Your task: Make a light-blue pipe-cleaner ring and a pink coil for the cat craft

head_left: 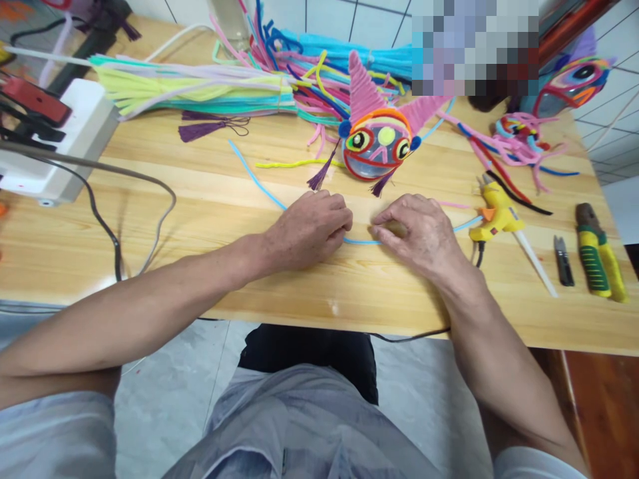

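A light blue pipe cleaner (pixel 363 242) runs across the table beneath both of my hands, bent upward at its left end. My left hand (pixel 310 229) is closed around its middle, fingers curled down. To the right, my right hand (pixel 422 233) has thumb and forefinger brought together on the same strand. Just beyond the hands stands a face figure (pixel 377 164) with pink wrapped ears, round eyes and purple tassels. Behind my left hand lies a yellow pipe cleaner (pixel 289 164).
At right are a yellow glue gun (pixel 499 214), small snips (pixel 564 261) and green-yellow pliers (pixel 594 259). Bundled pipe cleaners (pixel 200 90) lie along the back, with purple tassels (pixel 202 130) in front. A white power strip (pixel 82 153) with cables occupies the left.
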The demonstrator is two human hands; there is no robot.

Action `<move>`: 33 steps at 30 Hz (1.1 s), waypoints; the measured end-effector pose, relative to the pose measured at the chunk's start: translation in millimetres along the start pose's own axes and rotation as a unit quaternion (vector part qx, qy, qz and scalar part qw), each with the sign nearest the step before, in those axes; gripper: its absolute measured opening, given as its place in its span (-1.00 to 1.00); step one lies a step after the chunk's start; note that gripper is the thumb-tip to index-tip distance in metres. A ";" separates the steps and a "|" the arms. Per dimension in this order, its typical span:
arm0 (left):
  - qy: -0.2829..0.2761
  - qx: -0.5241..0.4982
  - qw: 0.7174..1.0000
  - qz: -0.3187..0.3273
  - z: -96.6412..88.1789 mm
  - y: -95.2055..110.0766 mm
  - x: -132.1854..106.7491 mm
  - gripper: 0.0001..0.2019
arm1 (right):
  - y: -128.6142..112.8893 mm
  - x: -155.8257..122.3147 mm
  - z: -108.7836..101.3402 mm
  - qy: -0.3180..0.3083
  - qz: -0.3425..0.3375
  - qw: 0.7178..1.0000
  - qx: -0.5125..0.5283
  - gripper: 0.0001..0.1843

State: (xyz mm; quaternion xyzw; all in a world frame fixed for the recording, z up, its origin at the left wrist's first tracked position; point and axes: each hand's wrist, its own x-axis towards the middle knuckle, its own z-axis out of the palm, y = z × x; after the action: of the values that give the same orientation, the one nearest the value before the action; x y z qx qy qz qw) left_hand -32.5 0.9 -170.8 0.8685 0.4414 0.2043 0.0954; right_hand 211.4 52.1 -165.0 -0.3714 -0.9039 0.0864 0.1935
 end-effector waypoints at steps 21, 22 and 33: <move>0.016 0.004 1.000 -0.005 -0.4 -0.9 0.1 -0.81 | 16.8 2.8 -17.5 -0.011 0.012 0.999 0.047 -0.82; 0.016 0.004 1.000 -0.004 -0.2 -0.9 0.1 -0.81 | 16.3 2.5 -17.7 -0.020 0.008 0.999 0.050 -0.84; 0.019 0.006 1.000 -0.005 1.4 -0.7 0.4 -0.80 | 15.2 6.7 0.8 -0.014 0.018 1.000 -0.010 -0.89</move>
State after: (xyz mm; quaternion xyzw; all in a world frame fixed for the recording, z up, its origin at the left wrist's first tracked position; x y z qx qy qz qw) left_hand -32.2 1.7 -172.2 0.8629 0.4486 0.2174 0.0828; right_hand 216.4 67.6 -168.4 -0.3880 -0.9007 0.0855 0.1756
